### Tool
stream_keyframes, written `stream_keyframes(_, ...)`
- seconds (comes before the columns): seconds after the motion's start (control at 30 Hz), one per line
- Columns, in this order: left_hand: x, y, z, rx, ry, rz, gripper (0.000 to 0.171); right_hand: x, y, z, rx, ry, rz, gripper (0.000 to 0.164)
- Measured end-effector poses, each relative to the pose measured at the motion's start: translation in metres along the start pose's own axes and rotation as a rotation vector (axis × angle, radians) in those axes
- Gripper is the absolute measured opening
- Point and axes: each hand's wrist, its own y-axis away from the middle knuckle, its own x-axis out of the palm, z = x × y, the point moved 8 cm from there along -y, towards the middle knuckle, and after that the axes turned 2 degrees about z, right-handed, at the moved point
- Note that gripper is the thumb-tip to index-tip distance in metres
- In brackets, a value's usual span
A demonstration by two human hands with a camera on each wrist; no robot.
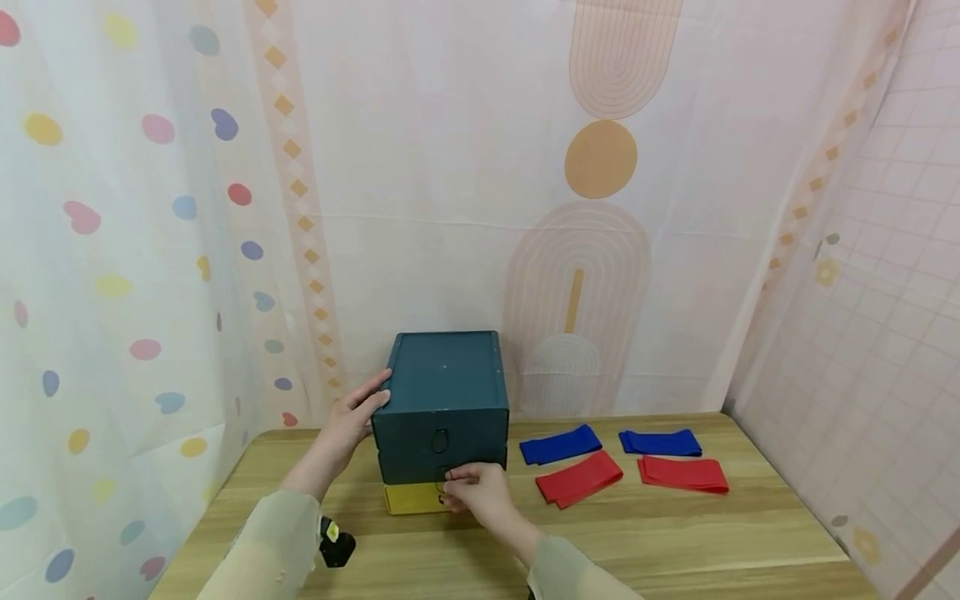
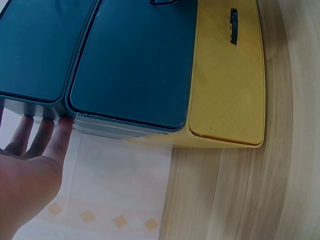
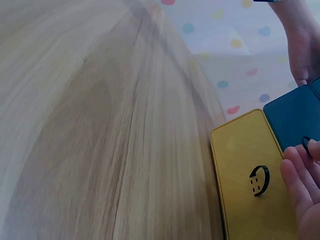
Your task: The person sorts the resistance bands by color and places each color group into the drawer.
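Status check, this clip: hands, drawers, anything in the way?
Left hand against side of drawer stack. Right hand pinching loop handle of middle drawer, looks closed. Folded strips right of stack, not blocking.

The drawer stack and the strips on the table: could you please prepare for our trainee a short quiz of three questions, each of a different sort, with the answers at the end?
1. Which drawer has the black loop that the right hand pinches?
2. True or false: the left hand touches the left side of the drawer stack.
3. How many blue strips and how many red strips lie on the table?

Key:
1. The lower teal drawer, just above the yellow drawer.
2. True.
3. Two blue and two red.
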Motion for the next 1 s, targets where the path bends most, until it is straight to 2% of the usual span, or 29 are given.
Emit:
stream_keyframes(0.17, 0.001, -0.001, 0.001, -0.005, -0.004, 0.000, 0.057, -0.001, 0.000, 0.002, -0.056, 0.041, 0.032, 0.012)
stream_keyframes(0.5, 0.001, -0.001, 0.001, -0.021, -0.012, 0.007, 0.057, 0.000, 0.005, 0.000, -0.078, 0.110, 0.058, 0.011)
stream_keyframes(0.73, 0.000, 0.000, 0.002, -0.018, -0.012, 0.018, 0.059, 0.003, 0.018, -0.001, -0.053, 0.097, 0.090, 0.012)
stream_keyframes(1.0, 0.000, -0.001, 0.002, -0.015, -0.002, 0.012, 0.059, 0.006, 0.041, 0.005, -0.121, 0.097, 0.094, 0.011)
